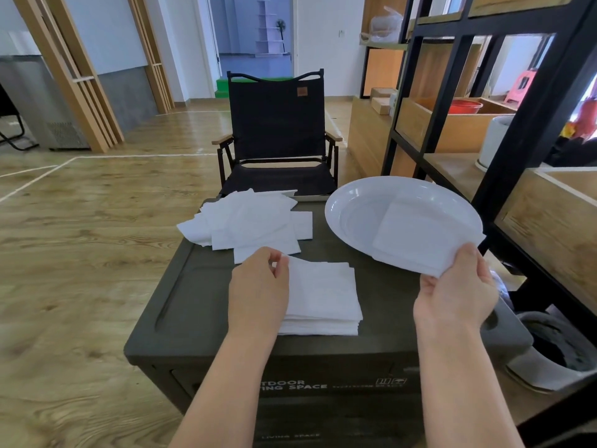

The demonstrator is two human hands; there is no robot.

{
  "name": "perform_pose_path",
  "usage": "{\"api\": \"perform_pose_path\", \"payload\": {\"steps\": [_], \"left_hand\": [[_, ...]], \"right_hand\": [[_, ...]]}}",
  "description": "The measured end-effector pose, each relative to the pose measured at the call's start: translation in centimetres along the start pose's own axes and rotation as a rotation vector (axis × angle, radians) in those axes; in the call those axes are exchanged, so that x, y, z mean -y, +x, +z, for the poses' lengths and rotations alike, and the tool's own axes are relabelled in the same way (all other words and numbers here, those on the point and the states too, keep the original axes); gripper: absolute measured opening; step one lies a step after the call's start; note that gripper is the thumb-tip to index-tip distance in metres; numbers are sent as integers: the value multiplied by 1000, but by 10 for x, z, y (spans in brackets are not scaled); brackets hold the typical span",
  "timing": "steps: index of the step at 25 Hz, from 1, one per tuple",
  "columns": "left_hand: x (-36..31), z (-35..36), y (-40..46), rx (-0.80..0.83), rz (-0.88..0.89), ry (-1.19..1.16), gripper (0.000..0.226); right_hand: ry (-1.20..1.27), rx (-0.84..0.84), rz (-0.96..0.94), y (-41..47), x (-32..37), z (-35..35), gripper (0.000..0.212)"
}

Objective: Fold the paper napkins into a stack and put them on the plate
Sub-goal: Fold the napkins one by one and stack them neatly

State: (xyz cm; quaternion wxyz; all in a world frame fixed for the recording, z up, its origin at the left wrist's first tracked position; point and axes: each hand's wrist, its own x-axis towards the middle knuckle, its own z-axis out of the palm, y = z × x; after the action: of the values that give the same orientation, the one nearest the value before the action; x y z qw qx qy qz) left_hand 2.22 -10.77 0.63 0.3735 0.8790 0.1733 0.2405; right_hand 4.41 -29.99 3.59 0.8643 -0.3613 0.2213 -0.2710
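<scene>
Bright daylight, soft shadows, floor glare; edges bowed, perhaps slightly blurred.

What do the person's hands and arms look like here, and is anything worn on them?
Both forearms are bare as far as the frame shows: no sleeves, gloves, watch or bracelet. No rings show on the left hand or the right hand. Fingernails look short and unpainted.
</scene>
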Motion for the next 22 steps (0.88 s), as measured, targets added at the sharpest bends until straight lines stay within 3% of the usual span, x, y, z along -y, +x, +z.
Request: {"api": "perform_pose_path", "payload": {"steps": [7,11,12,14,16,17,19,22], "left_hand": [[-4,0,-7,-67,-103,0,18],[-13,-10,-11,-178,45,50,37],[-16,-13,-10,-144,76,-26,41],[-29,-22,-6,152,-36,-423,43],[-33,-28,-6,432,-211,-703,46],[-31,-29,-6,458,-193,-663,40],[-23,-27,-6,325,-93,-485,34],[-9,-25,-5,204,-112,-374,49]], "right_hand": [[-10,35,41,-5,2,2,13],[-56,148,86,-14,2,6,14],[-68,197,121,-19,0,8,14],[-109,312,180,-32,-6,15,17],[-226,423,169,-43,-17,19,21],[-309,457,144,-47,-22,20,22],[-572,497,4,-48,-30,19,25],[-964,527,-255,-39,-36,12,25]]}}
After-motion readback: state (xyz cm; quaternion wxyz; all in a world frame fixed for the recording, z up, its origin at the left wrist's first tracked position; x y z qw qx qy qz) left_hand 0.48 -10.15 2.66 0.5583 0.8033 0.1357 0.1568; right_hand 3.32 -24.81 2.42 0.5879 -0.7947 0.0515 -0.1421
